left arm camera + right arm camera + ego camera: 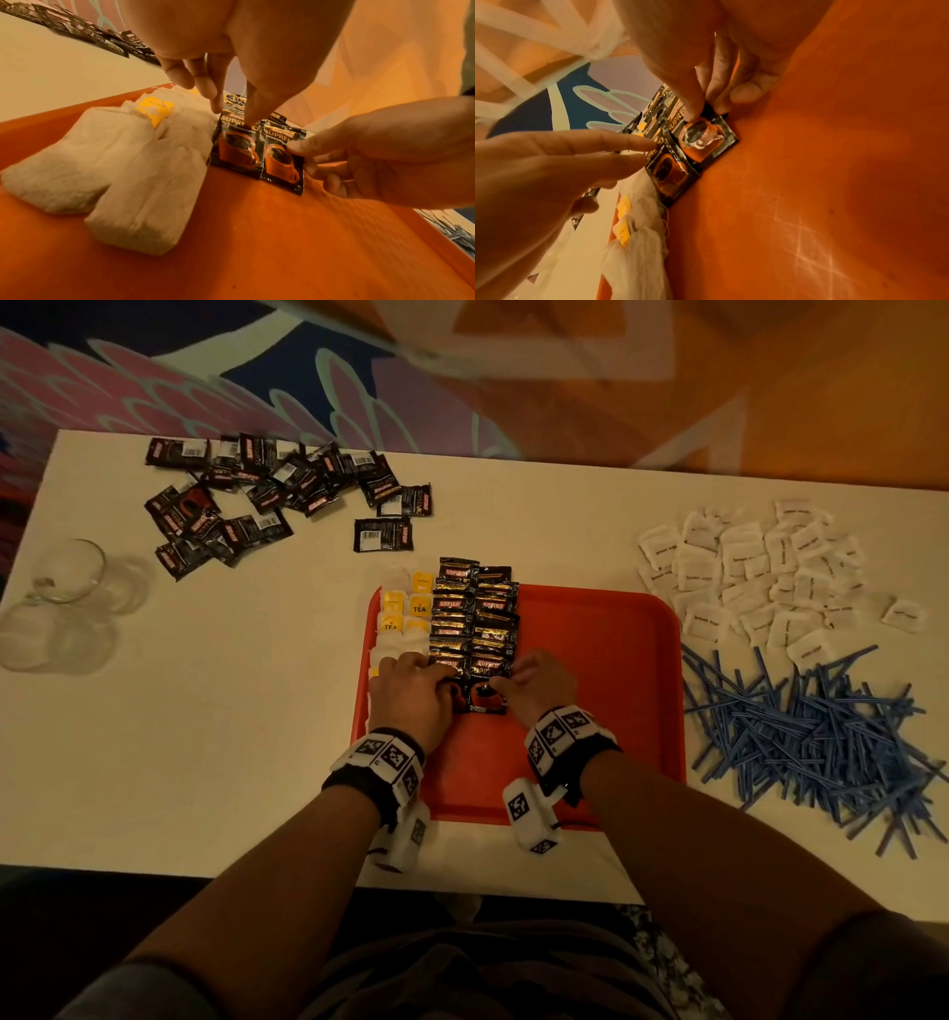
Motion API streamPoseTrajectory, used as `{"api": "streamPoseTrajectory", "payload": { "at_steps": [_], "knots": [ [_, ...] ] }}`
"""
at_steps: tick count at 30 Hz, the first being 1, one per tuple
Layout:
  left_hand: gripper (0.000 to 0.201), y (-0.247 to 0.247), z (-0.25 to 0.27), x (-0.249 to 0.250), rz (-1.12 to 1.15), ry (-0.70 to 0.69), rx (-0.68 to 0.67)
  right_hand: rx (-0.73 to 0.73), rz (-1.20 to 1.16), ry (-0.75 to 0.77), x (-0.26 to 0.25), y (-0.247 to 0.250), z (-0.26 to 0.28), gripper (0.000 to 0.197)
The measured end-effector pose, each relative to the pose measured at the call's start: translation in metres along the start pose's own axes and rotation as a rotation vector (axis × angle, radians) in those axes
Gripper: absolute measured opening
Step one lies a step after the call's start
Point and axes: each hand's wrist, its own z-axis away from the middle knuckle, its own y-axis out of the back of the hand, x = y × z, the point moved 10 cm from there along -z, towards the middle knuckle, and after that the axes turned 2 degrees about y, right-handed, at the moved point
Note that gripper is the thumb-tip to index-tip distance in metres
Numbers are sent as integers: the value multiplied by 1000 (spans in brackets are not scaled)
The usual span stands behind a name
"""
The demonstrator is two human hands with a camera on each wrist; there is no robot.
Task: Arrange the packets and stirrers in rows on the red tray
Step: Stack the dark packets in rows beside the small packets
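Glass cups (61,603) well left of red tray (616,670), on white table (257,711). Loose pile of black coffee packets (257,495) beyond tray's far-left corner. Tea bags (405,613) in two rows along tray's left edge; nearest ones white and plump in left wrist view (144,194). Two rows of coffee packets (475,618) just right of tea bags, overlapping, far end past tray's rim.

Left hand (411,690) over near end of left coffee row, fingers extended, fingertip (253,119) pressing nearest left packet (236,150) flat. Right hand (539,683) just right of it, thumb and fingers pinching edge of nearest right packet (282,162) on tray floor, beside its neighbour.

White sugar packets (760,577) heaped off tray's far-right corner. Blue stirrers (811,737) in tangled pile right of tray.
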Motion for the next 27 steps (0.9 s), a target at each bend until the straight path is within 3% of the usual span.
{"api": "streamPoseTrajectory", "payload": {
  "at_steps": [10, 16, 21, 27],
  "knots": [
    [33, 0, -3, -6, 3, 22, -2, -95, -38, 73, -2, -30, -23, 69],
    [32, 8, 2, -9, 56, 41, 12, -79, -11, 106, 0, -28, -33, 94],
    [35, 20, 3, -18, 169, 117, 30, -24, 60, 94, -33, 3, -3, 84],
    [43, 46, -12, -45, 240, 167, 59, 51, 57, 314, -84, 8, 21, 53]
  ]
}}
